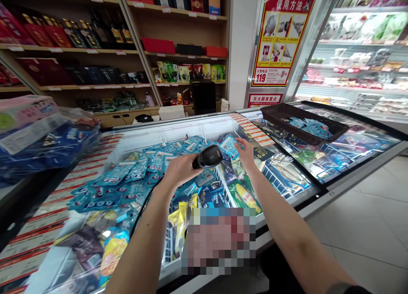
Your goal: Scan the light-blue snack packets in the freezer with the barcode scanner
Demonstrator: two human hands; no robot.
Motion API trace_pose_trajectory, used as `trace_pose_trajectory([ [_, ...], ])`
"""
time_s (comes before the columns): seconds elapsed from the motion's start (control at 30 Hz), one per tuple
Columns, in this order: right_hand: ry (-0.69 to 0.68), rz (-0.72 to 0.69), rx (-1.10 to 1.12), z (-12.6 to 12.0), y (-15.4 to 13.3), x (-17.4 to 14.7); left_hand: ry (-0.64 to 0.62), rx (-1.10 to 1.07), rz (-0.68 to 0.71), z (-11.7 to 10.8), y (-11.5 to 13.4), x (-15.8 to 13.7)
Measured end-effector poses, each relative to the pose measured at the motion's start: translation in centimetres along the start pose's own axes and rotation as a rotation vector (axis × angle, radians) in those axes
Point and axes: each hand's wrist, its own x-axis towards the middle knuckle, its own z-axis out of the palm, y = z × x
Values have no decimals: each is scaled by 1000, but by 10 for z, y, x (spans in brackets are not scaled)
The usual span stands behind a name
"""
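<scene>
My left hand (181, 171) is wrapped round the handle of a black barcode scanner (208, 156), whose head points to the right. A black cable hangs below that wrist. In my right hand (245, 151) is a small light-blue packet (229, 147), pinched at its right edge with the printed side toward me. Both hands are over an open chest freezer (140, 134). Many similar blue packets (127, 175) lie heaped in it, left of and beneath the scanner. Under my right hand, a white wire divider (225, 187) separates them from other bagged goods, including a green and yellow pack (247, 196).
A dark brown basket (274, 115) holding several blue packets rests on the freezer's glass at right. Plastic-wrapped boxes (41, 132) sit at the left edge. Shelves (185, 54) stand behind, and a refrigerated display (360, 56) is at far right. A blurred patch covers the front edge.
</scene>
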Motion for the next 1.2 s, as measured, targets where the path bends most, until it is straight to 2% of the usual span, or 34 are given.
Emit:
trace_pose_trajectory([
  [0.4, -10, 18, 5, -3, -2, 1, -6, 14, 18, 3, -1, 2],
  [0.5, 90, 13, -93, -9, 1, 3, -6, 3, 11, 2, 0, 1],
  [0.6, 214, 79, -223, -19, 8, 7, 2, 2, 15, 1, 0, 1],
  [0.67, 250, 135, -273, -25, 13, 9, 11, 2, 15, 1, -1, 0],
  [0.77, 258, 174, -301, -29, 20, 11, 21, -4, 17, 0, -3, 0],
  [0.97, 239, 167, -384, -31, 21, 13, 30, 26, 12, 0, -7, -1],
  [1.1, 200, 185, -618, -32, 14, 9, 28, 33, -6, 1, -9, 0],
  [1.2, 169, 90, -780, -27, 7, 3, 29, 47, -12, 1, -11, 0],
])
